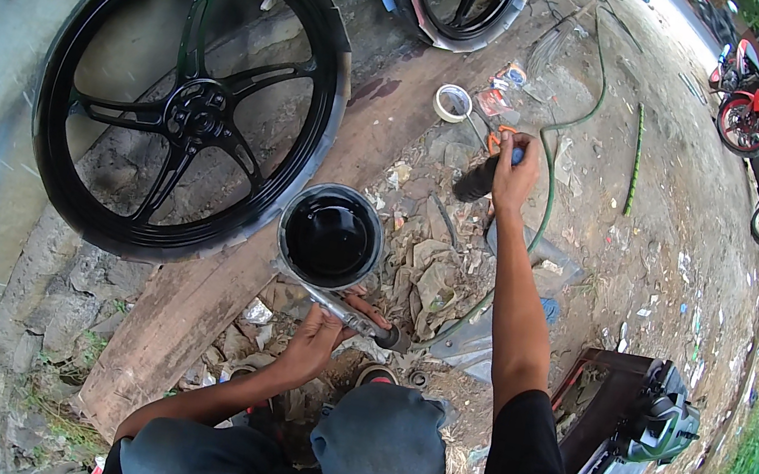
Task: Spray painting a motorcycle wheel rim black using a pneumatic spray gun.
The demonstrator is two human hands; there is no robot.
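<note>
My left hand (pixel 317 336) is wrapped round the metal body of a spray gun (pixel 348 313). On top of the gun sits an open round cup (pixel 376 252) holding glossy black paint. Off to the right, my right hand (pixel 516 172) is closed at the blue top of a dark bottle (pixel 476 181), which leans to one side; the fingers partly cover that top. Left of the cup, a large black spoked motorcycle wheel (pixel 194 111) stands against the pale wall, with light masking along its tyre edge. A second black wheel (pixel 456 22) is farther back.
A weathered plank (pixel 168 342) runs beneath the wheels. Near my right hand are a white tape roll (pixel 442 96), orange-handled scissors (pixel 495 143) and a green hose (pixel 555 167) along the littered ground. Motorbikes (pixel 748 117) stand at far right, beyond a dark box (pixel 611 395).
</note>
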